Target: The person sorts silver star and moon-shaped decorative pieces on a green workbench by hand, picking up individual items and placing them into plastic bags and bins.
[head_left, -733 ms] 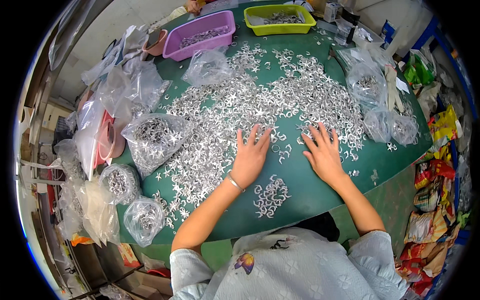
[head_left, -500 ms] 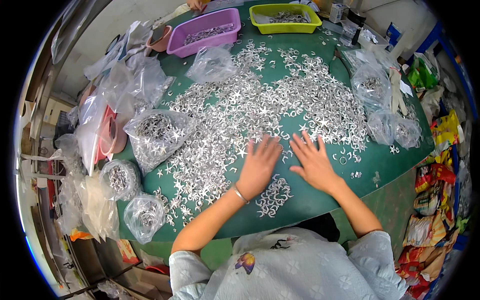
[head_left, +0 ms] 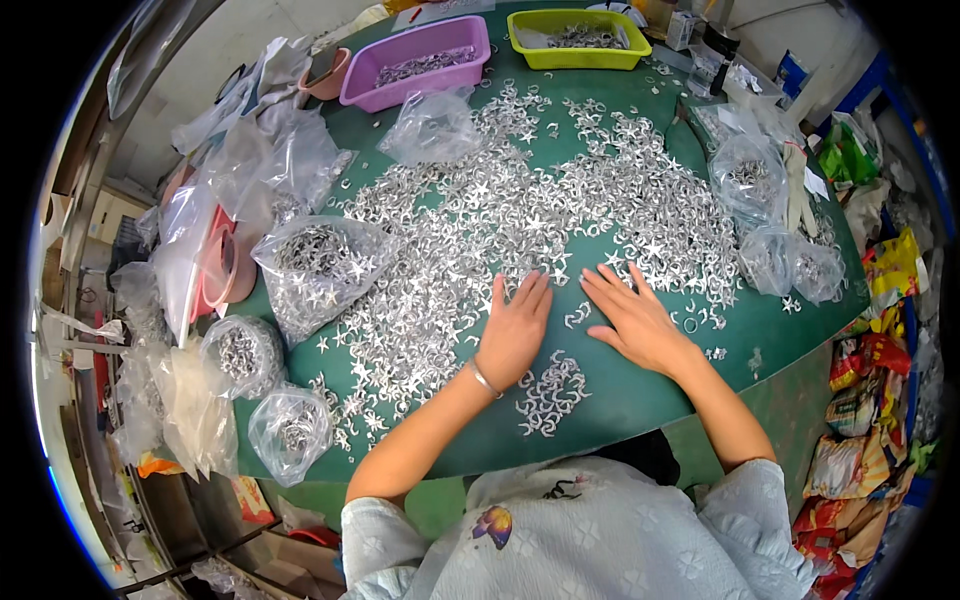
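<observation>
Small silvery metal pieces, crescents and stars among them, lie spread in a wide heap over the green table. My left hand rests with fingers stretched at the near edge of the heap, touching or just over some pieces. To its right, my right hand lies with fingers extended and thumb apart, near the right part of the heap. A few loose crescents sit between the two hands. Closer to me, below the hands, a small separate pile of crescents lies on the table. Neither hand holds anything visible.
Clear plastic bags of metal pieces stand at the left and right. A purple basin and a yellow-green basin hold more pieces at the back. Dark-handled pliers lie at the back right.
My right hand has shifted slightly right and my left thumb side has drawn a little apart from it, so the gap between them is wider. A hand at the far edge has gone from view.
</observation>
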{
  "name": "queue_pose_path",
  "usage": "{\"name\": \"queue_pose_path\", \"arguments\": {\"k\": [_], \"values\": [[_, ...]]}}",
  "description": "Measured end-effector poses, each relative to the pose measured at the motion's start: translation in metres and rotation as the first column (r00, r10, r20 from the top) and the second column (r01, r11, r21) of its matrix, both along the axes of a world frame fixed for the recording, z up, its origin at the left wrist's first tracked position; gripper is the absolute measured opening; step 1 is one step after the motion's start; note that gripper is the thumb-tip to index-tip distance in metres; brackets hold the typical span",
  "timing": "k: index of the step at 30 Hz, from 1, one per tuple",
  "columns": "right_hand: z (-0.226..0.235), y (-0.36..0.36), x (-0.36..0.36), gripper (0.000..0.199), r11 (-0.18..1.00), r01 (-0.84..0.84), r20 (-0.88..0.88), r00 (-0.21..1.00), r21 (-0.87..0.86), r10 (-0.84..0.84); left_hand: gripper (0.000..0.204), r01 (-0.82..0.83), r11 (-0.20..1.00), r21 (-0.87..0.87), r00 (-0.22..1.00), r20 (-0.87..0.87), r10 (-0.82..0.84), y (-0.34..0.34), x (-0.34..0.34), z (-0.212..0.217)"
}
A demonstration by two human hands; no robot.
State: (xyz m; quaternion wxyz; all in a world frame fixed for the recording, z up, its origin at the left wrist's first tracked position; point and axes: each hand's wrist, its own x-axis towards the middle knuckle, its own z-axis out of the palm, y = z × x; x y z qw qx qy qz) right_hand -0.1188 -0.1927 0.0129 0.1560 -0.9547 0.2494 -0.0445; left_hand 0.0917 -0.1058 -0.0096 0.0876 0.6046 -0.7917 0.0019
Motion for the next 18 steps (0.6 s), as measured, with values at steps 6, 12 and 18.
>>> {"name": "queue_pose_path", "arguments": {"k": [6,12,18], "values": [[0.009,0.009,-0.016,0.062,0.981,0.039,0.058,0.997,0.189,-0.050,0.054,0.031,0.999,-0.040,0.979,-0.201,-0.038,-0.010,0.000,-0.004],[0.009,0.023,-0.016,0.063,0.974,-0.025,0.051,0.999,0.227,0.014,0.032,0.031,0.979,-0.203,0.987,-0.148,-0.062,-0.039,0.007,-0.010],[0.002,0.032,-0.011,0.060,0.976,-0.048,0.058,0.998,0.214,0.037,0.019,0.012,0.967,-0.256,0.977,-0.203,-0.066,-0.027,0.021,-0.010]]}}
